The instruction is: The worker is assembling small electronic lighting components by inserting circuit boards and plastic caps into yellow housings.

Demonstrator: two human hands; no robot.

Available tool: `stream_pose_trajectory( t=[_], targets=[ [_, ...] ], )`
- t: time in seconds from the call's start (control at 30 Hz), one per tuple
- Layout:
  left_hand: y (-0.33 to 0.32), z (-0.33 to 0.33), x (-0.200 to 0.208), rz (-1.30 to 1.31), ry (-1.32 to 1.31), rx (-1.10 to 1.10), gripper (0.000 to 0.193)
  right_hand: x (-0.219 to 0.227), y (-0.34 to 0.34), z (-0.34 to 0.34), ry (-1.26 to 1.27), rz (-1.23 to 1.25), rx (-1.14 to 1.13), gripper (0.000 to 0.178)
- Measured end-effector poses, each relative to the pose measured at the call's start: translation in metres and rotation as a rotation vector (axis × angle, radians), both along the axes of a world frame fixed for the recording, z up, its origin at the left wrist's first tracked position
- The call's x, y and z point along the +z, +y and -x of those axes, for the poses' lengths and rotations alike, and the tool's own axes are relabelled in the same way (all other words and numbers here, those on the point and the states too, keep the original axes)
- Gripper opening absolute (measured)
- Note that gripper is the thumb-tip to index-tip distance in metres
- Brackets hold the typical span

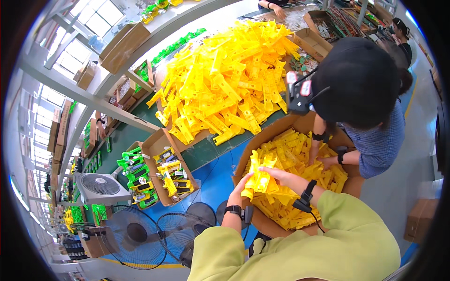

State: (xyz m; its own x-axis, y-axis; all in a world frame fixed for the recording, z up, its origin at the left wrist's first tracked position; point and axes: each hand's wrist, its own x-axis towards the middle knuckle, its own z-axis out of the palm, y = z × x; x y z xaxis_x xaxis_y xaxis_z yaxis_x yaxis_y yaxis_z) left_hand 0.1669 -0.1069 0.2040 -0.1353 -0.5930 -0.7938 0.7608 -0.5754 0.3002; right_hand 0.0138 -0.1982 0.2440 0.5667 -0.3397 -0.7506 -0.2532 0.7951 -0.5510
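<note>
My left hand (244, 184) and my right hand (281, 175) together grip a bunch of yellow plastic parts (260, 175) just above a large brown cardboard box (262, 138). The box is filled with many more yellow plastic parts (323, 175). Both wrists wear black bands, and my sleeves are light green. A co-worker in a blue shirt (382, 140) and black cap bends over the far right side of the same box with both hands among the parts.
A big heap of yellow plastic parts (229, 79) lies on the green table beyond. A smaller open carton (151, 148) of green and yellow pieces stands left. Three floor fans (136, 232) stand at lower left on the blue floor. More cartons sit on shelves.
</note>
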Motion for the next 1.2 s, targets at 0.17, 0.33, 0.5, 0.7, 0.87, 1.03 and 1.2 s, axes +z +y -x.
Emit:
stream_pose_trajectory(
  t=[0.17, 0.33, 0.5, 0.7, 0.87, 1.03, 1.2],
  targets=[
    [-0.084, -0.093, 0.057, 0.313, -0.278, 0.083, 0.046, 0.098, -0.065, -0.064, -0.636, 0.008, -0.242, 0.042],
    [-0.218, -0.141, 0.222, 0.721, -0.283, 0.46, 0.04, 0.163, -0.175, -0.078, -0.07, 1.271, -0.625, 0.069],
    [-0.254, -0.187, 0.191, 0.61, -0.449, 0.391, 0.036, 0.125, -0.166, -0.032, -0.26, 1.046, -0.319, 0.04],
    [-0.255, -0.159, 0.12, 0.432, -0.756, 0.184, 0.039, 0.015, -0.058, 0.072, 0.028, 0.701, -0.023, 0.028],
    [-0.291, -0.193, 0.108, 0.358, -0.924, -0.131, 0.049, -0.021, 0.022, 0.125, 0.282, 0.527, 0.167, 0.031],
    [-0.34, -0.168, 0.181, 0.537, -0.912, 0.618, 0.063, 0.0, 0.055, 0.124, 0.196, 0.39, 0.191, 0.034],
    [-0.291, -0.155, 0.133, 0.647, -1.039, 0.128, 0.05, -0.04, 0.064, 0.164, 0.482, 0.349, 0.236, 0.036]
  ],
)
